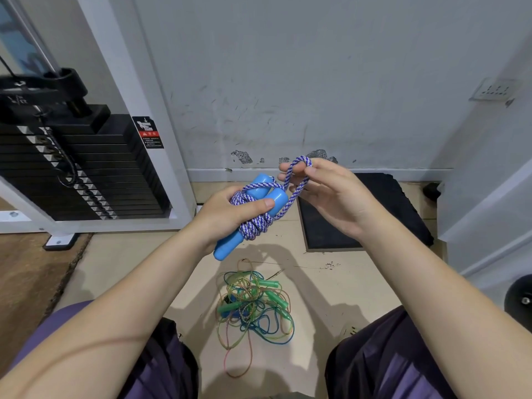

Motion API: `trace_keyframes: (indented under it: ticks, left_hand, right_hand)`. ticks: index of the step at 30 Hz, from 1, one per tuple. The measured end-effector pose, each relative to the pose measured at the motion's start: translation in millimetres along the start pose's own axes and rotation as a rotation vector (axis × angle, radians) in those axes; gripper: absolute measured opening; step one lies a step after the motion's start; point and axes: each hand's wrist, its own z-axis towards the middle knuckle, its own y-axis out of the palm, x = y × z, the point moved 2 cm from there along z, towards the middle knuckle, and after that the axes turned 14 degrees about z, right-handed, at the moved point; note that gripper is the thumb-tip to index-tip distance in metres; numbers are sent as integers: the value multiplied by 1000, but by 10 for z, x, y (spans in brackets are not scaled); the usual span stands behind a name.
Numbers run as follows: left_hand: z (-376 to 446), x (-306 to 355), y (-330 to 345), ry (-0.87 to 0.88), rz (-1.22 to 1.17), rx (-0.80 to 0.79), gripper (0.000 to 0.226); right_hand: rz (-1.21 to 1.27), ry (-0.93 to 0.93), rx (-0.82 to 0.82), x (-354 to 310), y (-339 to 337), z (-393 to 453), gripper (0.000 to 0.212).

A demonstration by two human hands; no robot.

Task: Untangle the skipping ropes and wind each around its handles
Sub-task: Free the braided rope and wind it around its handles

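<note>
Item 1: braided skipping rope (254, 218), purple-and-white cord, with two blue handles (253, 203) laid side by side. Held in the air above the floor tangle. Most of the cord is already coiled round the paired handles; one last loop (296, 180) stands free, up and to the right of the bundle.

Left hand (230, 214): fingers curled round the handles and coils, thumb pressed across the top of the wraps. Firm hold.

Right hand (331, 191): fingertips pinch the free loop at its top, drawing it away from the bundle.

Item 2: tangle of thin plastic ropes (253, 309) on the floor, directly below the bundle and between the person's knees. Blue, green and clear-pinkish strands, green handles (272, 293) mixed in. Not yet sorted.

Handling, judged: the braided cord looks soft, limp and grippy, so wraps should hold by friction if kept snug; the handles are rigid, light and smooth, likely to slide apart unless clamped together. Best hold is across both handles at the coils, with the loose end pinched near its bend for tucking. The floor ropes appear springy and slick, likely to snag; take them by a handle and follow the strand out.

Also present: a weight stack (72, 168) to the left of the bundle, a dark mat (374, 214) to the right.
</note>
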Motion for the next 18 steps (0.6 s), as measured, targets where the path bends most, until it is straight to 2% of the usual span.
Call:
trace_keyframes:
  ticks: [3, 9, 12, 15, 18]
  left_hand:
    - [-10, 11, -12, 15, 19, -64, 39]
    - [-34, 16, -1, 51, -5, -151, 53]
    - [-53, 17, 12, 63, -1, -187, 51]
    - [-64, 18, 30, 83, 9, -210, 48]
    - [-72, 26, 52, 96, 10, -238, 43]
  right_hand:
    - [-84, 26, -40, -25, -47, 13, 24]
    - [-113, 88, 13, -28, -103, 30, 24]
    - [-82, 78, 44, -46, -107, 38, 23]
    - [-57, 101, 38, -50, -88, 45, 30]
    - [-115, 106, 4, -29, -57, 38, 28]
